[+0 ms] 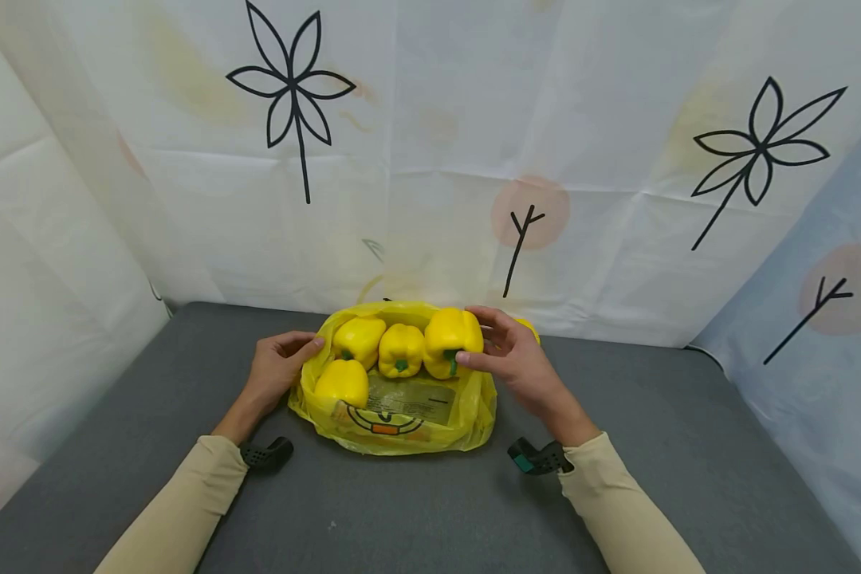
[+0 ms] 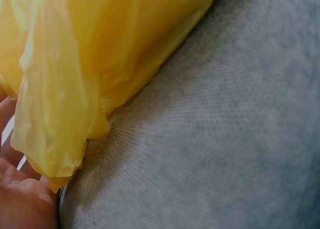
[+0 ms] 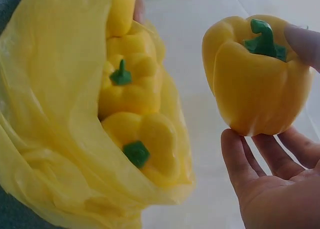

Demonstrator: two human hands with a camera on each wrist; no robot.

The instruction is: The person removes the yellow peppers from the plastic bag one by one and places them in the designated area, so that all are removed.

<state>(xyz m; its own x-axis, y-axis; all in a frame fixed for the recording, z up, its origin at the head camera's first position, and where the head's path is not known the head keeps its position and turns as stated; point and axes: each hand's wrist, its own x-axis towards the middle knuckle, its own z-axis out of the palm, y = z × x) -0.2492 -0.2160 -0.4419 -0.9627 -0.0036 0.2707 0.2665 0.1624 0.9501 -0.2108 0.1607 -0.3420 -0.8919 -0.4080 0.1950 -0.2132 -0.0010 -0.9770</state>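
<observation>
A yellow plastic bag (image 1: 395,442) with a printed front lies with its mouth spread. Inside it are several yellow bell peppers with green stems, among them one pepper (image 1: 402,349) at the middle back and another (image 1: 341,384) at the left front. My right hand (image 1: 520,367) holds a bell pepper (image 3: 257,81) at the bag's right rim, thumb by the stem and fingertips against its base. My left hand (image 1: 276,371) pinches the bag's left edge; in the left wrist view, loose plastic (image 2: 55,114) hides most of its fingers.
A grey table (image 1: 402,510) lies under the bag. A patterned white cloth (image 1: 430,159) stands behind it. Beyond my right hand, a yellow object (image 1: 528,328) shows in part. Each wrist wears a black band (image 1: 267,454).
</observation>
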